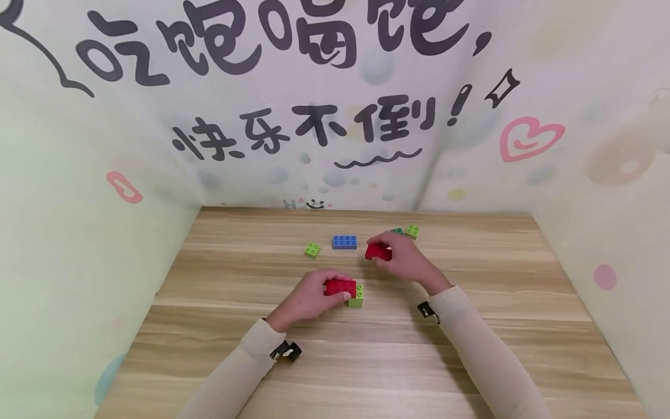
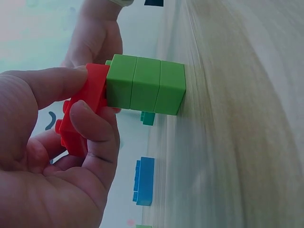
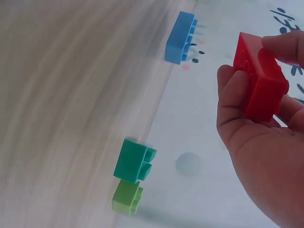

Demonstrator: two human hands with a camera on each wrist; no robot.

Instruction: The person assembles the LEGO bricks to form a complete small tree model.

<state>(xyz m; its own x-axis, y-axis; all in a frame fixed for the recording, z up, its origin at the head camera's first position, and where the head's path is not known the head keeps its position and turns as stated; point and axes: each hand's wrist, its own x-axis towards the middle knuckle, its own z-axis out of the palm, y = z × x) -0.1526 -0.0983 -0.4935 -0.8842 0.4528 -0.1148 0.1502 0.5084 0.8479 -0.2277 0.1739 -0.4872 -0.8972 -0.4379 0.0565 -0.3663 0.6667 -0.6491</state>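
Observation:
In the head view my left hand (image 1: 305,298) grips a red brick (image 1: 340,287) between thumb and fingers. That brick sits at the top of a light green stack (image 1: 356,302) of three bricks (image 2: 146,84), jutting out toward the hand; whether it is fully pressed down I cannot tell. Farther back and to the right, my right hand (image 1: 407,260) holds a second red brick (image 1: 378,252) above the table. The right wrist view shows this brick (image 3: 261,80) pinched between thumb and fingers, its studs partly hidden.
Behind the hands on the wooden table (image 1: 225,349) lie a light green brick (image 1: 312,250) and a long blue brick (image 1: 344,242). A dark green brick (image 3: 130,160), partly covered by my right hand in the head view, stands beside another light green brick (image 1: 412,231). Printed walls enclose the table.

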